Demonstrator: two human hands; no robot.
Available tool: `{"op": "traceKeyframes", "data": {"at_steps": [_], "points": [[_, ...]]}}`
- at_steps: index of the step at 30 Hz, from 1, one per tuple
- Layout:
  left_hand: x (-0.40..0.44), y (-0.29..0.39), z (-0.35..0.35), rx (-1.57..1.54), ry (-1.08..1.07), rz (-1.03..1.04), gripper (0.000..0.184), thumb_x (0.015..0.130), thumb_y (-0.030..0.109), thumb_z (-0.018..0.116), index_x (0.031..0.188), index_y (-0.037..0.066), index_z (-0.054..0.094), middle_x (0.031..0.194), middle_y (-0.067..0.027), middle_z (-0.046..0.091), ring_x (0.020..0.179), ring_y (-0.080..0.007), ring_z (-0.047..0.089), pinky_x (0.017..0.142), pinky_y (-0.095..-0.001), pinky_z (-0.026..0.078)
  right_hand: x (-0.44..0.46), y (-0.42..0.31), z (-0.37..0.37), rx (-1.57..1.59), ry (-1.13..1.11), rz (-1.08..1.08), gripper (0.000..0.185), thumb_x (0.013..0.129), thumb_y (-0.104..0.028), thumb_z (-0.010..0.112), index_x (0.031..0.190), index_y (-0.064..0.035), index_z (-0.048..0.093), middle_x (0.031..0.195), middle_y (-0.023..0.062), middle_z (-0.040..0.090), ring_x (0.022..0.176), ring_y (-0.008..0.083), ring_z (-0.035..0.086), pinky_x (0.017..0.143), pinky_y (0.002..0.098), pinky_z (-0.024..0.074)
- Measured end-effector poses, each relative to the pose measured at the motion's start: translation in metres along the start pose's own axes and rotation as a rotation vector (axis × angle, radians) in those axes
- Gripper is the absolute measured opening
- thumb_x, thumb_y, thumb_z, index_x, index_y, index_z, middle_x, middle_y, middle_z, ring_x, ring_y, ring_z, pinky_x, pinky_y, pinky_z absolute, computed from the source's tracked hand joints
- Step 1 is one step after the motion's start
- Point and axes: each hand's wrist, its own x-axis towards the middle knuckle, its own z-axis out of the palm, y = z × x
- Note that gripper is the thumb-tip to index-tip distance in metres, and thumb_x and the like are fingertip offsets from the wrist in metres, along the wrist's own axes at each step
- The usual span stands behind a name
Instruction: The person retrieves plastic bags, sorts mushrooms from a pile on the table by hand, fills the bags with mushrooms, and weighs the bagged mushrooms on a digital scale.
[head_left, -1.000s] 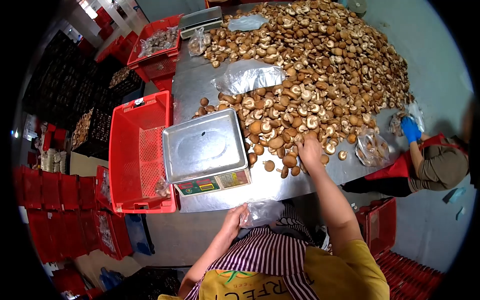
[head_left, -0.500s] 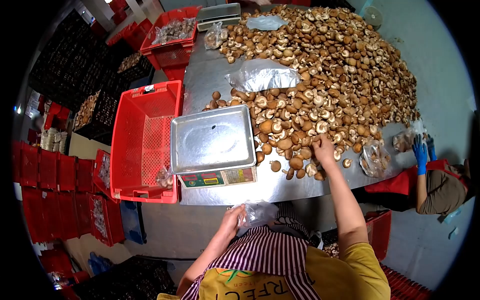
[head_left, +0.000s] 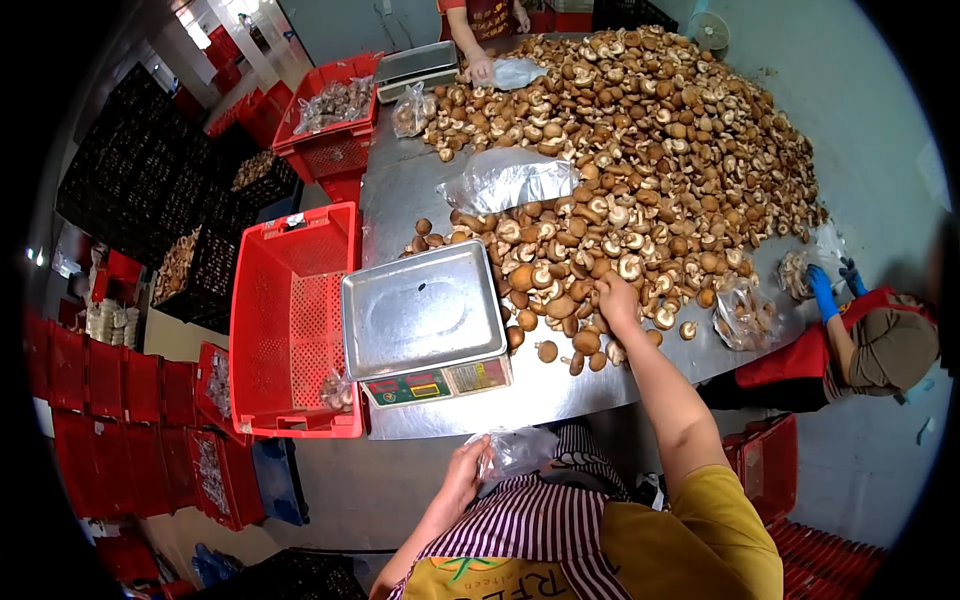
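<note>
Near my waist, my left hand [head_left: 465, 472] grips a clear plastic bag [head_left: 522, 453] whose contents I cannot make out. My right hand [head_left: 618, 302] reaches into the near edge of a large heap of shiitake mushrooms [head_left: 690, 150], its fingers curled down on a mushroom that the hand mostly hides. Several loose mushrooms [head_left: 586, 343] lie beside my wrist on the metal table [head_left: 470, 412]. To the left of that hand stands a scale with a bare steel pan [head_left: 425, 310].
Left of the scale is a red crate [head_left: 295, 320] with a bagged portion [head_left: 337, 392] inside. A plastic bag [head_left: 515, 180] lies by the heap; a filled bag [head_left: 745, 315] sits at right. One co-worker's blue glove [head_left: 823, 292] is at right; another person's hand [head_left: 480, 70] is at the far end.
The head view has tilted up, bringing the far person's arms into sight. My right hand has shifted left along the heap. My left hand keeps holding the bag near my waist.
</note>
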Motion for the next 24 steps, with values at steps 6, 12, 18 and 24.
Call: {"op": "traceKeyframes", "data": {"at_steps": [6,12,18,24], "points": [[-0.002,0.012,0.004,0.007,-0.006,0.007,0.031,0.093,0.030,0.063,0.072,0.007,0.060,0.061,-0.0011,0.057,0.049,-0.0113,0.050,0.045,-0.0263,0.044,-0.029,0.028,-0.032,0.809,-0.086,0.256,0.025,0.100,-0.023,0.050,0.089,-0.0031,0.060,0.068,0.0026,0.055,0.059,0.0121,0.054,0.056,0.0260,0.0425],[0.010,0.022,0.012,-0.008,-0.114,0.037,0.030,0.095,0.032,0.061,0.081,0.006,0.065,0.067,0.0006,0.060,0.054,-0.0093,0.053,0.048,-0.0240,0.043,-0.178,0.131,-0.098,0.056,-0.759,0.131,0.019,0.092,-0.018,0.055,0.089,-0.0029,0.066,0.076,0.0105,0.069,0.073,0.0213,0.066,0.070,0.0328,0.0505],[-0.001,0.055,0.069,0.266,-0.317,-0.007,0.032,0.098,0.035,0.057,0.099,0.005,0.069,0.077,0.0000,0.064,0.067,-0.0090,0.058,0.057,-0.0236,0.047,-0.205,0.018,-0.118,0.288,-0.514,-0.048,0.033,0.087,-0.019,0.066,0.117,-0.0054,0.063,0.117,0.0129,0.063,0.104,0.0286,0.062,0.091,0.0365,0.0479],[0.017,0.090,0.081,0.090,-0.444,0.092,0.035,0.098,0.036,0.056,0.112,0.006,0.064,0.099,-0.0048,0.068,0.083,-0.0112,0.061,0.075,-0.0262,0.053,-0.177,-0.038,-0.130,0.670,-0.788,0.171,0.028,0.092,-0.025,0.064,0.106,-0.0013,0.065,0.097,0.0044,0.066,0.096,0.0146,0.059,0.087,0.0300,0.0454]]}}
